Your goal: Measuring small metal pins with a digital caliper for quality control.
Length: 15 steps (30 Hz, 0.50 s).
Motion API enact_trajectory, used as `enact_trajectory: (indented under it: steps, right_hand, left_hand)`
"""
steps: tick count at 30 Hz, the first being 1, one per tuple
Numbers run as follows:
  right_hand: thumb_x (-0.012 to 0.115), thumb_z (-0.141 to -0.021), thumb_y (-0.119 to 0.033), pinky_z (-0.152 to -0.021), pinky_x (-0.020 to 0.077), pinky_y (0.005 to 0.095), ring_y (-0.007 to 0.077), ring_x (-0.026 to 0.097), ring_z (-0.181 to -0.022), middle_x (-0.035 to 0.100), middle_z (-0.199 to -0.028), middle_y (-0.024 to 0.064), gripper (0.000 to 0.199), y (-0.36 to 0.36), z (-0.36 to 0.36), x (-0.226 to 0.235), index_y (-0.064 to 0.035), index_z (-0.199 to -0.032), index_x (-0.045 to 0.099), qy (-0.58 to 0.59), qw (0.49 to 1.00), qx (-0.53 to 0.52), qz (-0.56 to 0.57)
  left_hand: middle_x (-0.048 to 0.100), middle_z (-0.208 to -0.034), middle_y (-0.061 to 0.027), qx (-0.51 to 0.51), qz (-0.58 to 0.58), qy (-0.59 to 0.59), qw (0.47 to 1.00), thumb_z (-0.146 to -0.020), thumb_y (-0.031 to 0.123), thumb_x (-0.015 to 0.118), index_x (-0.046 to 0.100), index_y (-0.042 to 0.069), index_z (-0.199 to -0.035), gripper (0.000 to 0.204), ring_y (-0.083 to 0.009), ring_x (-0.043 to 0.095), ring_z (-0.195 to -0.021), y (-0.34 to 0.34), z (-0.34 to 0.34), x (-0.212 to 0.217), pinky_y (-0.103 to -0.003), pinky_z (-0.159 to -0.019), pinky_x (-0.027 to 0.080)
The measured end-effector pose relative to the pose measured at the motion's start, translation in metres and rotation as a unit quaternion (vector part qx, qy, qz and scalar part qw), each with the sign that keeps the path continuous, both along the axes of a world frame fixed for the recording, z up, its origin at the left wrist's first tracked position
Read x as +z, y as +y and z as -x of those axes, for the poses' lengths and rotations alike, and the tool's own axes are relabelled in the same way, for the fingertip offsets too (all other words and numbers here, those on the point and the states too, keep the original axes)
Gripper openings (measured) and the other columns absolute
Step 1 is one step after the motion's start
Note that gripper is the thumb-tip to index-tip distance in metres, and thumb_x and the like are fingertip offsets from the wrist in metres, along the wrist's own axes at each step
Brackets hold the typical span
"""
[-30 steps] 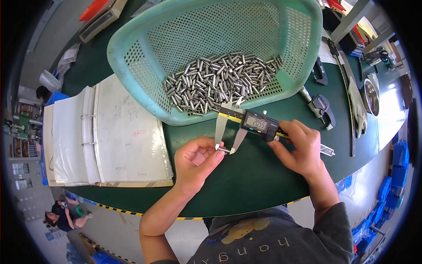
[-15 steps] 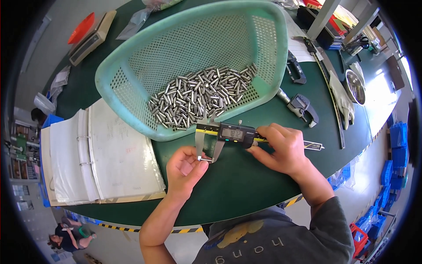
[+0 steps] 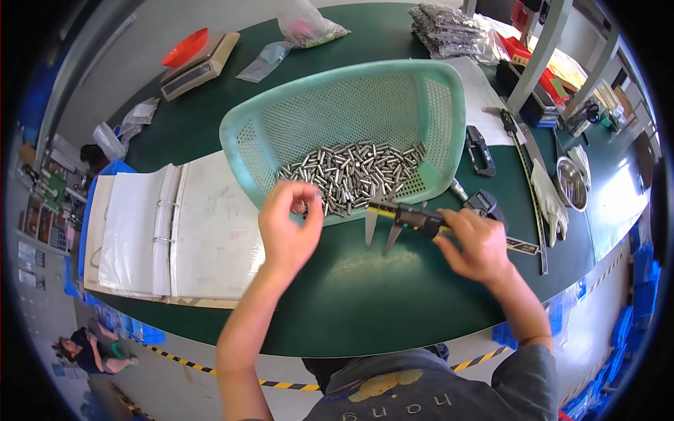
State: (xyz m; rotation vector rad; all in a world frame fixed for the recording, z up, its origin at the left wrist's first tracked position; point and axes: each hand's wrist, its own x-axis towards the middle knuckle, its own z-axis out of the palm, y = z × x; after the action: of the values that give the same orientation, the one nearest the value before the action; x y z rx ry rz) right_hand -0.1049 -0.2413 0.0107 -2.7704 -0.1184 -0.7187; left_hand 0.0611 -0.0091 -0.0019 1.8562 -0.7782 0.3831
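Observation:
My right hand (image 3: 477, 242) grips a digital caliper (image 3: 414, 219), whose jaws stand apart with nothing between them. The caliper is slightly blurred, and its jaws point down over the green table. My left hand (image 3: 289, 224) is raised at the near left rim of a pale green plastic basket (image 3: 246, 186). Its thumb and forefinger are pinched together; whatever sits between the tips is too small and blurred to make out. Inside the basket lies a heap of short metal pins (image 3: 358, 172).
An open ring binder (image 3: 214, 224) lies left of the basket. To the right are micrometers (image 3: 484, 203), a long caliper (image 3: 523, 151), a white glove (image 3: 547, 200) and a metal bowl (image 3: 572, 182). A scale (image 3: 200, 67) and plastic bags (image 3: 305, 28) stand farther back.
My left hand has moved up to the basket rim, taking the pin out from between the caliper jaws. The right hand still holds the caliper, now lower and farther right. The view has shifted.

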Motion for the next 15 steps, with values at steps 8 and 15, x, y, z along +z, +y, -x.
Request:
enact_trajectory:
  steps: [8,15]
  right_hand:
    - [0.073,-0.066,-0.018,-0.044,0.0405,0.0336,0.0232,0.052,-0.049,0.052,-0.066,0.0065,0.040,0.001,0.012,-0.011,-0.0013,-0.101,0.061,-0.026,0.998,0.051,-0.029]
    - [0.073,-0.067,-0.020,-0.043,0.0424,0.0329,0.0212,0.055,-0.051,0.052,-0.067,0.0053,0.037,-0.002,0.017,-0.012,-0.0021,-0.097,0.061,-0.016,0.996,0.065,-0.062]
  left_hand:
    - [0.062,-0.088,-0.0078,0.053,-0.156,-0.220,0.962,-0.070,0.005,0.069,0.063,0.006,-0.082,0.014,-0.0289,0.059,-0.083,-0.043,-0.044,0.005,-0.038,-0.073,0.047]
    - [0.057,-0.095,-0.0077,0.088,-0.252,-0.228,0.936,-0.062,0.012,0.074,0.063,0.008,-0.070,0.014,-0.0283,0.053,-0.093,-0.049,-0.038,-0.003,-0.039,-0.079,0.041]
